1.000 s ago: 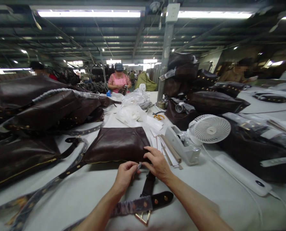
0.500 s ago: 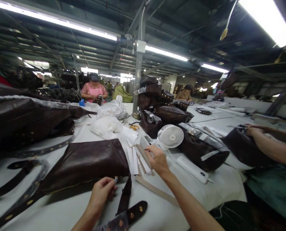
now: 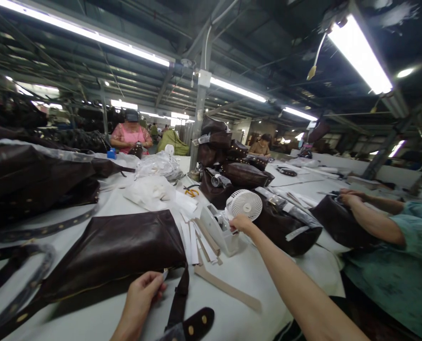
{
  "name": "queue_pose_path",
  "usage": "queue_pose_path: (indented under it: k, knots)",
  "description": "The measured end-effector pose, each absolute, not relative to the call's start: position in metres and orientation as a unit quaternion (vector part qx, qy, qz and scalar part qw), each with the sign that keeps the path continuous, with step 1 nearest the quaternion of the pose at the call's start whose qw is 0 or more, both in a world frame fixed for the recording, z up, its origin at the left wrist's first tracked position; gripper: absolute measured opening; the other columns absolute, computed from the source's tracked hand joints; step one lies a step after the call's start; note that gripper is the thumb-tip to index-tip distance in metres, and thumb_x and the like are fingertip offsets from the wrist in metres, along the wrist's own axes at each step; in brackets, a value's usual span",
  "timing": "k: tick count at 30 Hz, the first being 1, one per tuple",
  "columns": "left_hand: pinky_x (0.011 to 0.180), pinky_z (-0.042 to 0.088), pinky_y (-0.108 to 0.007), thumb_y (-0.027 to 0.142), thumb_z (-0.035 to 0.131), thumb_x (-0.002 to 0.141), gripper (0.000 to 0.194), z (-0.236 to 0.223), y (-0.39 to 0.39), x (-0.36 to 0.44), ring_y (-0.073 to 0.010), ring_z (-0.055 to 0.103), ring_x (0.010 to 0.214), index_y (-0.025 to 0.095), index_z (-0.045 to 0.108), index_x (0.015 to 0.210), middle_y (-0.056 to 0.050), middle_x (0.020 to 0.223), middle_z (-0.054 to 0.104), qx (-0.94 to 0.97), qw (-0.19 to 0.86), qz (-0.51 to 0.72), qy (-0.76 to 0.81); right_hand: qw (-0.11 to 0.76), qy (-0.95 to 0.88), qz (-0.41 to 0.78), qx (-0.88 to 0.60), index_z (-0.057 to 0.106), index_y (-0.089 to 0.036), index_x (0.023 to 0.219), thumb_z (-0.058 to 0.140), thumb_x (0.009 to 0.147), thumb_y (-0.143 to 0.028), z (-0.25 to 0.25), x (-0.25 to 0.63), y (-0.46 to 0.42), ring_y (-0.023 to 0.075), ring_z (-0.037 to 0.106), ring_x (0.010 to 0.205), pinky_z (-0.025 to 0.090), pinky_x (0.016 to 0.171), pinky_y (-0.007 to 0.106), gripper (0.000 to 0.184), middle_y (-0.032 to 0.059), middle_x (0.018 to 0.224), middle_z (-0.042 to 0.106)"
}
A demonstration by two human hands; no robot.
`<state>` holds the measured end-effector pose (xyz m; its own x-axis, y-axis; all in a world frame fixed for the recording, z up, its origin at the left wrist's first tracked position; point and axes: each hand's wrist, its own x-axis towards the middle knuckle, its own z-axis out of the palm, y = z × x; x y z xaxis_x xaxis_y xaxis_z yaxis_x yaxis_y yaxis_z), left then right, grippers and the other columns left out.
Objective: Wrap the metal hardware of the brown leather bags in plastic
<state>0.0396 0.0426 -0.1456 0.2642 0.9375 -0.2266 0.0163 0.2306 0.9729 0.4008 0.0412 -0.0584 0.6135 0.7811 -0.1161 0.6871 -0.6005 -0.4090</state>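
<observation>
The left hand (image 3: 143,294) pinches a small pale tab (image 3: 165,273) between thumb and forefinger, at the near right corner of a dark brown bag (image 3: 133,241); the bag lies on the white worktop (image 3: 239,327) with its zip edge toward the person; a dark strap (image 3: 178,303) runs down from that same corner; the right hand (image 3: 242,223) reaches out to the tape dispenser (image 3: 211,220) — fingers bent at its right side, just in front of the white fan (image 3: 245,204); whether they grip anything, I cannot tell; white and beige strips (image 3: 201,241) lie between bag and dispenser, with one loose beige strip (image 3: 228,289) nearer the person; at the right, a co-worker in a green top (image 3: 403,274) handles another dark bag (image 3: 334,220).
</observation>
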Motion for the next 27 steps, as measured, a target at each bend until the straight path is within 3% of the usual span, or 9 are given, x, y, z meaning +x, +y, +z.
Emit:
queue_pose_path:
  k: [8, 16, 22, 27]
  knots:
    - [0.052, 0.041, -0.022, 0.057, 0.078, 0.047, 0.049, -0.146, 0.041, 0.040, -0.0118, 0.053, 0.051, 0.014, 0.068, 0.067, -0.002, 0.058, 0.066, 0.480, 0.633, 0.368, 0.483, 0.159, -0.344, 0.264, -0.887, 0.061, -0.011, 0.108, 0.061, 0.091, -0.032, -0.045, 0.386, 0.038, 0.0162, 0.064, 0.085, 0.056, 0.072, 0.032, 0.027, 0.0077, 0.105, 0.064]
    - [0.049, 0.041, -0.024, 0.059, 0.077, 0.044, 0.050, -0.138, 0.039, 0.042, -0.0127, 0.053, 0.049, 0.014, 0.067, 0.064, -0.004, 0.057, 0.065, 0.484, 0.622, 0.373, 0.489, 0.219, -0.321, 0.271, -0.881, 0.061, -0.011, 0.107, 0.061, 0.091, -0.032, -0.036, 0.385, 0.029, 0.0154, 0.064, 0.082, 0.056, 0.069, 0.030, 0.026, 0.0068, 0.103, 0.064]
    - [0.048, 0.040, -0.025, 0.061, 0.076, 0.046, 0.052, -0.138, 0.037, 0.044, -0.0135, 0.051, 0.049, 0.014, 0.067, 0.067, -0.004, 0.057, 0.065, 0.503, 0.595, 0.400, 0.484, 0.259, -0.304, 0.247, -0.883, 0.062, -0.012, 0.084, 0.061, 0.090, -0.034, -0.058, 0.384, -0.028, 0.0088, 0.056, 0.060, 0.047, 0.054, 0.022, 0.023, -0.0013, 0.076, 0.062]
    - [0.052, 0.039, -0.026, 0.056, 0.060, 0.068, 0.040, -0.141, 0.030, 0.044, -0.0157, 0.052, 0.052, 0.017, 0.064, 0.065, -0.003, 0.056, 0.063, 0.611, 0.480, 0.411, 0.477, 0.334, -0.332, 0.275, -0.838, 0.047, -0.017, 0.052, 0.062, 0.082, -0.035, -0.070, 0.362, -0.071, 0.0081, 0.037, 0.043, 0.026, 0.046, 0.023, 0.038, -0.0076, 0.043, 0.035]
